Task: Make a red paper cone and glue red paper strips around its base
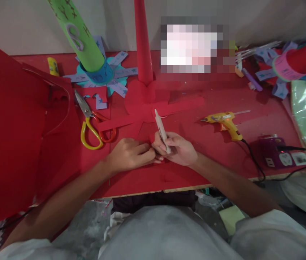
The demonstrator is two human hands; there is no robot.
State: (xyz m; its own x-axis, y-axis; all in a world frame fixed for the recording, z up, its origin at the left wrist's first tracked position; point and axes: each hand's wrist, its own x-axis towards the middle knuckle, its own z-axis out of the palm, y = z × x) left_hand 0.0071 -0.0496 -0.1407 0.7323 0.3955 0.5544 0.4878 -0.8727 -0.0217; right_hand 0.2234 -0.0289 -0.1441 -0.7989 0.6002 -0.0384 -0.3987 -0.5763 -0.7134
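Observation:
My right hand [178,148] is closed round a white marker pen [161,129], its tip down on the red paper [153,173] covering the table. My left hand [131,154] lies just left of it, fingers curled and pressed onto a small red paper piece [152,138] between the two hands. Behind the hands stands a tall red paper cone [142,43] on a base of red paper strips [169,106].
Yellow-and-orange scissors [91,124] lie left of the hands. A yellow glue gun [224,121] with a black cord lies to the right, near a purple power strip [280,156]. A green tube [81,34] on blue strips stands at back left. A large red sheet [12,126] rises at left.

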